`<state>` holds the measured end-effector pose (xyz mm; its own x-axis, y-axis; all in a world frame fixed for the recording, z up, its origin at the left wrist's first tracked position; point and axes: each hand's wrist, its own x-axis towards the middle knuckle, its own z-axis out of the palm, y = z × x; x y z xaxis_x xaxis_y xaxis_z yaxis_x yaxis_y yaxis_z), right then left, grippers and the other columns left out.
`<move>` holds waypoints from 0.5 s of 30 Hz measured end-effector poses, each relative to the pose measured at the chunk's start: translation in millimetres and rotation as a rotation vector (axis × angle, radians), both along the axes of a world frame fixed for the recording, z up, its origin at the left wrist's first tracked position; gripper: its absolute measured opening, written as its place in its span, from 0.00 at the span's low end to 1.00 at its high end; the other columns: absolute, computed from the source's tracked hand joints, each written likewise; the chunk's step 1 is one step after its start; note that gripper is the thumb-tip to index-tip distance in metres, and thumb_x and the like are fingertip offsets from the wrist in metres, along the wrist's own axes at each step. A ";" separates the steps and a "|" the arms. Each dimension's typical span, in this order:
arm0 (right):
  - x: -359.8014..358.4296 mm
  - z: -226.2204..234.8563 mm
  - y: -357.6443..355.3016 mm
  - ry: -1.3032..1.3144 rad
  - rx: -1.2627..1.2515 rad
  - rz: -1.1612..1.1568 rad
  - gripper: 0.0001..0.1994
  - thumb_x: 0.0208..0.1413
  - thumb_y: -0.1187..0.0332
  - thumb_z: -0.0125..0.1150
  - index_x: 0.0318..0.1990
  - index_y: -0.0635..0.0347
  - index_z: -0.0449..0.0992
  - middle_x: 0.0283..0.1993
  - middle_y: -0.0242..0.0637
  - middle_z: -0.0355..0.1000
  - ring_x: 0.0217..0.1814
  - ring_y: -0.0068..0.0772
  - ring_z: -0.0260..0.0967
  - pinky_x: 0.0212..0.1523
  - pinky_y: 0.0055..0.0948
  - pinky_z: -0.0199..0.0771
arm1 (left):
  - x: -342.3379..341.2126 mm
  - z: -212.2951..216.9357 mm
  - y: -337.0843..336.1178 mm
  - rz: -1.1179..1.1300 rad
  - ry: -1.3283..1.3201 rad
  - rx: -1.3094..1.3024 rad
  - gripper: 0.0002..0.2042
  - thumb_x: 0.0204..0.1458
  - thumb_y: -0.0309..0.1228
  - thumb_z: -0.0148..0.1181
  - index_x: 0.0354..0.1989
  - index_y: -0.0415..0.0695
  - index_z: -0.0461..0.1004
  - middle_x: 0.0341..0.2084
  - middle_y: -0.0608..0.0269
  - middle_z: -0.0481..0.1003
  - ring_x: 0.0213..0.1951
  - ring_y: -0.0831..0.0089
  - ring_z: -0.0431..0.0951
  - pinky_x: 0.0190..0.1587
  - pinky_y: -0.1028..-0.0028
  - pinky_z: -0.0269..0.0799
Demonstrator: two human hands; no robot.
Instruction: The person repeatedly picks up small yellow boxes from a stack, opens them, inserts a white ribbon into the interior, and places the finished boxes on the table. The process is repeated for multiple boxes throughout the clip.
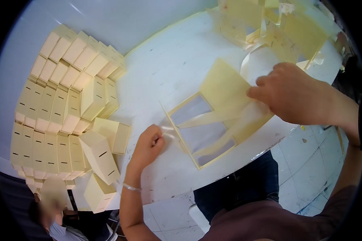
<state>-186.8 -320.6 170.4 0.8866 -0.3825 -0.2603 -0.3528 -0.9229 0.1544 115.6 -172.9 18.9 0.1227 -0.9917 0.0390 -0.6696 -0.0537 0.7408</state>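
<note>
The piece in hand, an open pale yellow box (205, 119), lies slanted on the white table (157, 80) in front of the person, between the two hands; it looks only part made, with its framed openings uncovered, a broad yellow sheet (225, 82) spread out from its far side and a blurred whitish strip (169, 134) at its left edge. By contrast, the many boxes (70, 110) stacked in rows at the left look closed and complete, while more loose yellow panels (245, 24) stand at the top right, apparently unfinished, near a curved white ribbon (245, 60). The left hand (147, 146) is just left of the open box, its forearm rising from the lower edge, the fingers curled in and the thumb lying close against them; whether it has hold of the whitish strip cannot be told through the blur. The right hand (291, 94) comes in from the right with the elbow bent and the wrist over the table, its back turned upward; its fingers are bent, with little gap showing between them, and their tips reach the sheet's right side, though whether they pinch it or merely touch cannot be made out.
</note>
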 end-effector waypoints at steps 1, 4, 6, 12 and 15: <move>1.8 3.6 -1.9 -0.157 0.154 -0.059 0.14 0.45 0.77 0.54 0.43 0.65 0.68 0.26 0.38 0.70 0.29 0.34 0.70 0.35 0.29 0.67 | -1.4 7.5 5.4 0.021 0.083 -0.003 0.06 0.43 0.22 0.51 0.24 0.39 0.60 0.20 0.64 0.60 0.22 0.76 0.59 0.25 0.78 0.56; 22.4 12.8 3.3 -0.459 0.604 -0.138 0.15 0.46 0.75 0.51 0.45 0.68 0.68 0.30 0.43 0.71 0.33 0.40 0.69 0.37 0.32 0.68 | 5.8 25.1 29.4 0.136 0.192 -0.027 0.06 0.43 0.21 0.50 0.22 0.40 0.59 0.18 0.68 0.58 0.22 0.82 0.57 0.23 0.79 0.55; 36.2 -28.4 -0.8 -0.674 0.629 0.018 0.12 0.48 0.71 0.50 0.39 0.69 0.71 0.30 0.47 0.70 0.35 0.46 0.68 0.38 0.34 0.69 | 17.0 22.6 55.4 0.258 0.106 -0.068 0.06 0.43 0.21 0.50 0.21 0.40 0.59 0.16 0.69 0.58 0.20 0.83 0.57 0.22 0.79 0.56; 37.7 -89.4 -8.3 -0.308 0.274 0.701 0.14 0.50 0.58 0.54 0.26 0.59 0.75 0.31 0.37 0.69 0.42 0.38 0.65 0.52 0.38 0.59 | 19.5 5.7 179.0 0.726 0.011 -0.039 0.06 0.42 0.21 0.51 0.20 0.40 0.60 0.15 0.72 0.58 0.16 0.84 0.57 0.18 0.82 0.53; 21.9 -84.9 1.6 -0.198 0.126 0.645 0.15 0.50 0.55 0.53 0.23 0.57 0.76 0.32 0.33 0.68 0.48 0.36 0.62 0.59 0.40 0.51 | 16.7 -14.4 211.3 0.879 0.153 -0.013 0.06 0.41 0.21 0.52 0.19 0.39 0.61 0.15 0.72 0.59 0.18 0.85 0.57 0.20 0.83 0.54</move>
<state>-165.0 -318.9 85.5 0.9624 0.2604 -0.0777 0.2627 -0.9646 0.0211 132.3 38.4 4.5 0.8434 -0.5364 -0.0298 -0.2839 -0.4922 0.8229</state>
